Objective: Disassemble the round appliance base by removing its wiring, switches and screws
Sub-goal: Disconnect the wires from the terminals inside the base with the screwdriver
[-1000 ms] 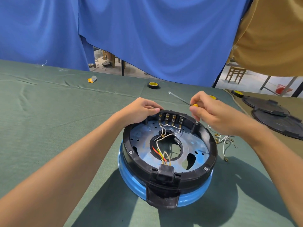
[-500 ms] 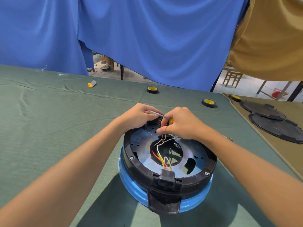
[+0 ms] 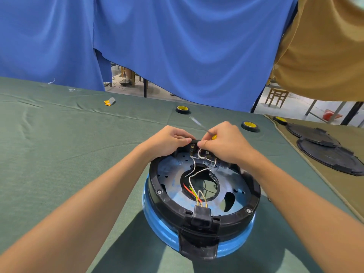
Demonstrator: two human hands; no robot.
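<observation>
The round appliance base (image 3: 171, 211) sat on the green counter (image 3: 59, 144), close in front of the person. At its far rim the left hand (image 3: 169, 141) had its grip curled on the switch block (image 3: 194, 147). The right hand (image 3: 224, 142) kept a yellow-handled screwdriver (image 3: 199, 124) tucked in its grip while its fingertips pinched at the terminals there. Little looked finished. The white wires (image 3: 194, 170) were still attached, the coloured leads (image 3: 192, 191) still ran to the near connector (image 3: 201, 213), and the rim screws (image 3: 159, 192) were still seated. Tape rolls (image 3: 182, 109) and black lids (image 3: 325, 152) lay well apart from the base.
</observation>
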